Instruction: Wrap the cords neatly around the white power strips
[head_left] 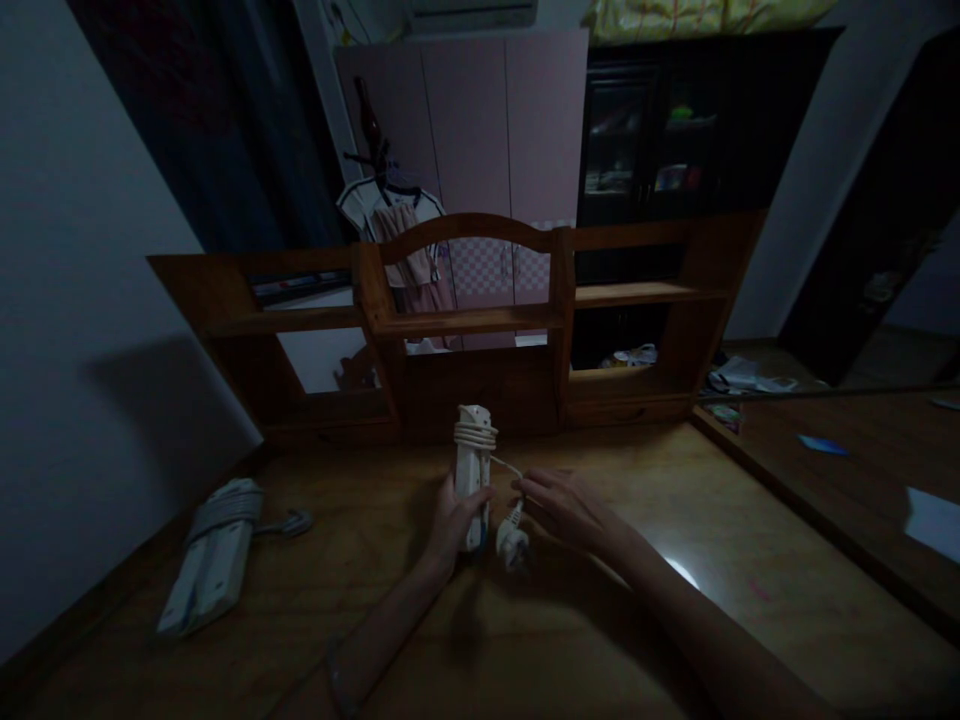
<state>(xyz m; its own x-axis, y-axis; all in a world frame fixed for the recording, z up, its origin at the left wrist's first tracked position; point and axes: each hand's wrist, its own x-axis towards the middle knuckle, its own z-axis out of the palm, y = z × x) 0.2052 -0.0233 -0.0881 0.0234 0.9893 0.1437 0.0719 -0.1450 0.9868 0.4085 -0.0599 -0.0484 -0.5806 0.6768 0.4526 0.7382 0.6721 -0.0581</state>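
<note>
A white power strip (pixel 471 470) stands tilted above the wooden desk, its cord (pixel 475 436) wound several times around the far end. My left hand (pixel 451 520) is closed around the strip's lower part, with the thumb across its face. From the coils a short length of cord runs right to my right hand (pixel 559 505), whose fingers pinch it just above the plug (pixel 513 545). The plug hangs down beside the strip, its end blurred. At the left of the desk lies a second white power strip (pixel 214 570), its cord wrapped around it and its plug (pixel 296 522) sticking out to the right.
A wooden desk (pixel 360 640) spreads under my hands, with a wooden shelf unit (pixel 465 320) along its back. The wall (pixel 90 430) borders it on the left. To the right, a brown surface (pixel 847 490) holds a white sheet (pixel 934 520) and a blue card (pixel 823 444).
</note>
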